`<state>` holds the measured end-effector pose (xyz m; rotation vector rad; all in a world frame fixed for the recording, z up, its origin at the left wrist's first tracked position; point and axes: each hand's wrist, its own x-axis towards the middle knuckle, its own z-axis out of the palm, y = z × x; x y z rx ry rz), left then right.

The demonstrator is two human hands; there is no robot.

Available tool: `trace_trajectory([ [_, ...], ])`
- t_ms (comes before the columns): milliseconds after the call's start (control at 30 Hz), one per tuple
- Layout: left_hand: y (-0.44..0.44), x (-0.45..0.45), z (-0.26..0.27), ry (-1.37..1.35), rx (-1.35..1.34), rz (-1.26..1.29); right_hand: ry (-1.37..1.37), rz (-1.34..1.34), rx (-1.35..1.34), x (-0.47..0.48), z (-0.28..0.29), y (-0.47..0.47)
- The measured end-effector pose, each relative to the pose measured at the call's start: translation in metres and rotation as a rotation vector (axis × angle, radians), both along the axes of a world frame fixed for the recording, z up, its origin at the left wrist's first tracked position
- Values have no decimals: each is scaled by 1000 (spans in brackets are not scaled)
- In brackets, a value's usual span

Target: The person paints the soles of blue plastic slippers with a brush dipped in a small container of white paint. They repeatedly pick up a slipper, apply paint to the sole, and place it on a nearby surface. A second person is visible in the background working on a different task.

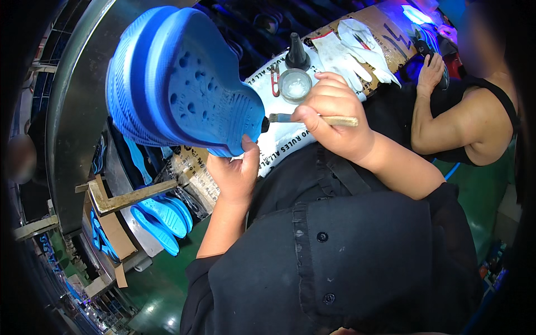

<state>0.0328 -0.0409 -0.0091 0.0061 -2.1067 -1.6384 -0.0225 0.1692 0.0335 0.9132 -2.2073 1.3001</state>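
Observation:
A large blue foam shoe sole (201, 88) with small holes is held up on the left by my left hand (236, 171), the thumb pressed on its narrow end. A small black piece (265, 124) shows at that end. My right hand (335, 113) grips a flat brush (339, 121) with a light wooden handle, its bristles close to the black piece. Just beyond my right hand stands a small round dish (295, 86) with whitish contents. Beside it are a black cone-shaped bottle (296, 52) and red thread snips (275, 79).
White gloves (339, 54) lie on the cardboard-covered bench (379, 29). A co-worker (469, 113) sits at the right, a hand on a dark shoe. Several blue soles (163, 222) rest at lower left near a metal frame (138, 197). A curved metal machine edge (67, 125) runs along the left.

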Motion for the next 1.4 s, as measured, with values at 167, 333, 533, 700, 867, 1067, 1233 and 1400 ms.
trace_trajectory([
  [167,2,-4,-5,72,2,-44,-13,82,-29,2,-2,5],
  [333,8,-5,-3,64,90,-57,-32,114,18,1,-4,7],
  [533,9,-4,-4,39,104,-51,-48,141,-38,1,-6,3],
  [700,5,-8,-10,132,20,-1,-13,36,-49,1,-5,3],
  [867,3,-8,-11,137,-95,-16,17,46,-83,-3,-4,-1],
  [1067,-8,-9,-17,206,-349,-104,42,26,19,2,1,12],
  [1233,-5,-16,22,309,-293,-41,-15,-97,-102,0,2,41],
  [1400,-2,-12,111,-73,334,-398,-83,-220,-327,-7,-6,67],
])
